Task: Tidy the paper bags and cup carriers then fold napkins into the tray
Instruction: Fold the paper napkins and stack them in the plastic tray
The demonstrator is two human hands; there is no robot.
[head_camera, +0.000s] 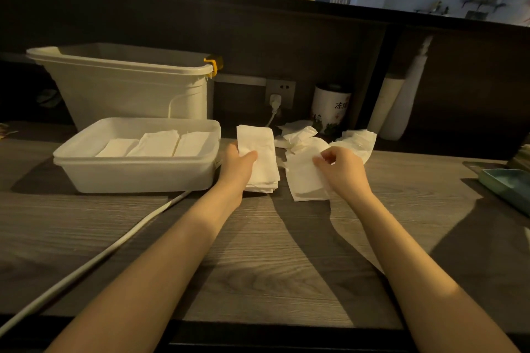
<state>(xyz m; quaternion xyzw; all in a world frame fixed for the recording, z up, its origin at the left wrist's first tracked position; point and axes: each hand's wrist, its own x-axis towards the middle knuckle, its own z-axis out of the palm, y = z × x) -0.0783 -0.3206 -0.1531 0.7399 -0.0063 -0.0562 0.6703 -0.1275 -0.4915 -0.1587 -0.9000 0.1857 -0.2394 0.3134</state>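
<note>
**Both hands on napkins beside the tray**

Head view. The wood-grain counter (258, 252) carries a shallow white tray (137, 172) left of centre. Three folded napkins (156, 144) lie side by side on its floor, flat and in a row.

Just right of the tray sits a stack of folded napkins (262, 163), edges roughly aligned, long side running away from the person. The left hand (239, 162) grips the near-left part of this stack: the thumb lies across the top sheet and the fingers curl under the left edge.

Just beside the stack, to its right, lies a single napkin (305, 178), flat but creased. The right hand (342, 170) pinches its right edge between thumb and curled fingers. Behind it is a loose heap of crumpled napkins (304, 137), and a further rumpled napkin (360, 140) lies to the right of the heap.

Behind the tray stands a tall white bin (129, 89) with a yellow clip (213, 64) at its right rim. A white cable (94, 262) runs across the counter from the lower left toward a wall socket (279, 94). A printed canister (329, 109) stands near the socket. A teal dish (504, 185) sits at the far right edge.
</note>
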